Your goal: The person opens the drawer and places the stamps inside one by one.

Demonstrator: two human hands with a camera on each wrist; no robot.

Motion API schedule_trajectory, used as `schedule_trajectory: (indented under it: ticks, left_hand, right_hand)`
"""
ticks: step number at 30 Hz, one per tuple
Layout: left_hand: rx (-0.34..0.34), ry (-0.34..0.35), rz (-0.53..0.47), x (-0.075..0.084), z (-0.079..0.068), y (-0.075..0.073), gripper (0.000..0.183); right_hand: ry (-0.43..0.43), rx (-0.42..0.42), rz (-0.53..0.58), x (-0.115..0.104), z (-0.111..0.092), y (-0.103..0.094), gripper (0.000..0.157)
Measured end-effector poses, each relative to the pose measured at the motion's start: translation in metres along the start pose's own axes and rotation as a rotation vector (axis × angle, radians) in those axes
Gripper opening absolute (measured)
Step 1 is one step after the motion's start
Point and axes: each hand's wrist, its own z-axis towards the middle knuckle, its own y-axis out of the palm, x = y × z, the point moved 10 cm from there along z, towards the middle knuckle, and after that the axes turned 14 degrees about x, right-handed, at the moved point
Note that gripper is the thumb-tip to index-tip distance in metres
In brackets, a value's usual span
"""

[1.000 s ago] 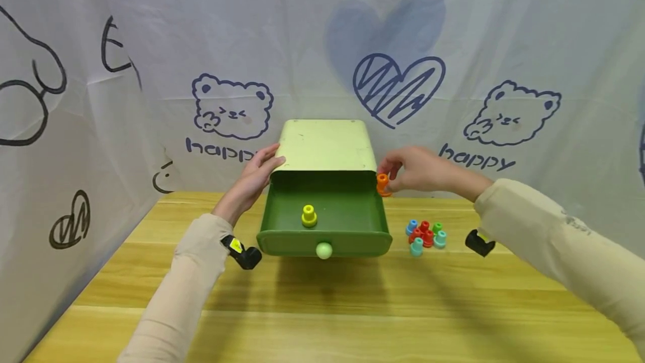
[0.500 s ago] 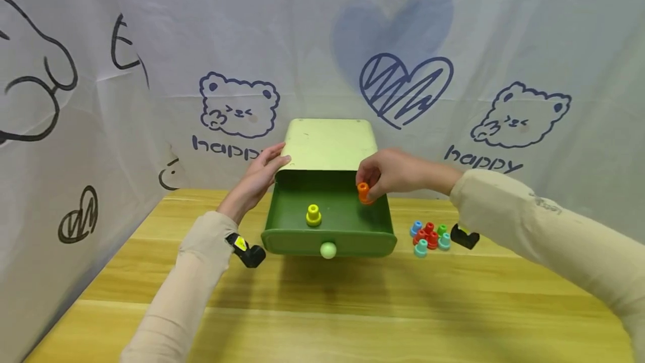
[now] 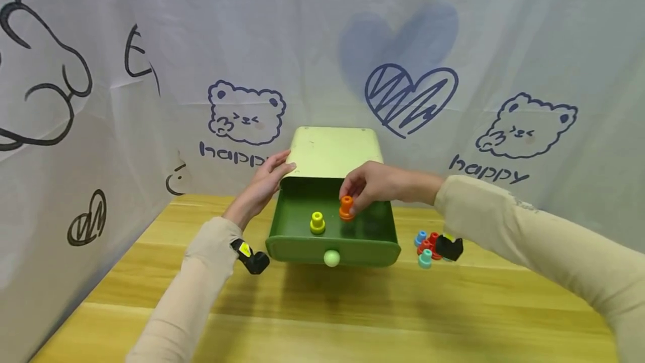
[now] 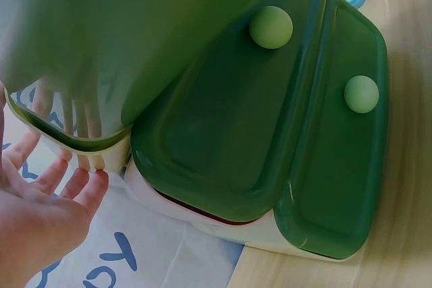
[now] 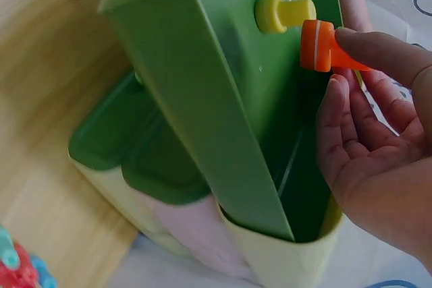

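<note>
- Head view: right hand [image 3: 374, 184] pinches an orange peg [image 3: 346, 208] over the drawer [image 3: 297, 250], right of a yellow peg [image 3: 317, 223]
- left hand [image 3: 263, 185] kinda loose, fingers against the cabinet's [image 3: 335, 153] left side

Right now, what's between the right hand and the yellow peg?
Head view: the orange peg, pinched by the right hand, then bare drawer floor up to the yellow peg.

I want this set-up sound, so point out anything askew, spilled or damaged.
Nothing clearly stands out. The yellow peg stands upright in the pulled-out top drawer, and the right hand holds the orange peg. The cream casing has a small dark mark on top; whether it's a scratch, I can't tell.
</note>
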Motion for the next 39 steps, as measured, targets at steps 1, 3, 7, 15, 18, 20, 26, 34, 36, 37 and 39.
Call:
schedule_trajectory:
  ticks: [1, 3, 7, 15, 18, 20, 26, 34, 36, 37, 39]
  left_hand:
    - [0.002, -0.002, 0.0, 0.0, 0.0, -0.001, 0.063]
    - [-0.001, -0.008, 0.004, 0.0, 0.0, -0.001, 0.063]
    - [-0.006, -0.021, 0.005, 0.0, -0.001, -0.001, 0.063]
    - [-0.004, -0.001, -0.014, 0.003, -0.001, 0.001, 0.062]
    - [-0.009, -0.002, -0.009, 0.002, -0.001, 0.001, 0.062]
    - [-0.01, -0.004, -0.007, 0.001, -0.001, 0.001, 0.063]
    - [-0.007, -0.007, -0.008, 0.001, -0.003, -0.001, 0.063]
    - [-0.007, -0.004, -0.009, 0.002, -0.002, -0.002, 0.063]
    - [-0.01, -0.003, -0.013, 0.003, -0.003, -0.001, 0.063]
    - [-0.011, -0.004, -0.012, 0.004, -0.003, -0.001, 0.063]
    - [-0.01, -0.004, -0.014, 0.004, -0.004, -0.001, 0.062]
  right_hand:
    - [0.01, -0.013, 0.023, 0.001, 0.001, 0.003, 0.022]
    - [0.032, -0.036, 0.068, 0.003, 0.002, 0.008, 0.021]
    - [0.062, -0.062, 0.115, 0.009, 0.005, 0.016, 0.022]
    - [0.053, -0.061, 0.076, 0.014, 0.012, 0.025, 0.023]
    - [0.069, -0.042, 0.058, 0.017, 0.014, 0.024, 0.024]
    - [0.073, -0.032, 0.053, 0.019, 0.016, 0.023, 0.025]
    - [0.057, -0.032, 0.053, 0.022, 0.021, 0.029, 0.025]
    - [0.052, -0.033, 0.018, 0.021, 0.021, 0.033, 0.024]
    - [0.053, -0.032, 0.022, 0.021, 0.02, 0.032, 0.024]
    - [0.053, -0.029, 0.026, 0.021, 0.02, 0.032, 0.025]
    - [0.053, -0.022, 0.032, 0.021, 0.02, 0.031, 0.025]
